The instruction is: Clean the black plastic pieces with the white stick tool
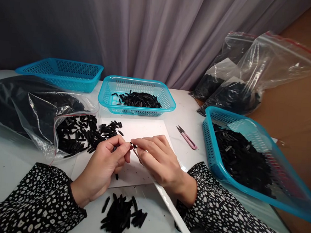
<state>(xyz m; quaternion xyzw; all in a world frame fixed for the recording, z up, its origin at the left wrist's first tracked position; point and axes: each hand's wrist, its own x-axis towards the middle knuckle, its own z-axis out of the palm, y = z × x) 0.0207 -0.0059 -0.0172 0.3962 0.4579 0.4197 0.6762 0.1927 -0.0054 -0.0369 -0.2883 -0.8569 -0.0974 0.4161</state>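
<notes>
My left hand (105, 166) is closed in a pinch on a small black piece (131, 143), of which only an end shows between the fingertips. My right hand (157, 159) meets it from the other side, its fingers curled around a long white stick-like tool (172, 204) that runs back toward me. The tool's tip is by the black piece, mostly covered by my fingers. Beneath both hands lies a white sheet (140, 175). Nearer to me is a loose pile of narrow black pieces (119, 213). More black pieces (82, 132) spill beside my left hand.
On the left lies a large clear bag (36, 104) of black material. Behind the sheet stand a blue basket (139, 80) holding black pieces and another blue basket (92, 85). Pink thread snips (187, 137) lie near a fuller blue basket (209, 148). Zip bags (234, 93) rest behind it.
</notes>
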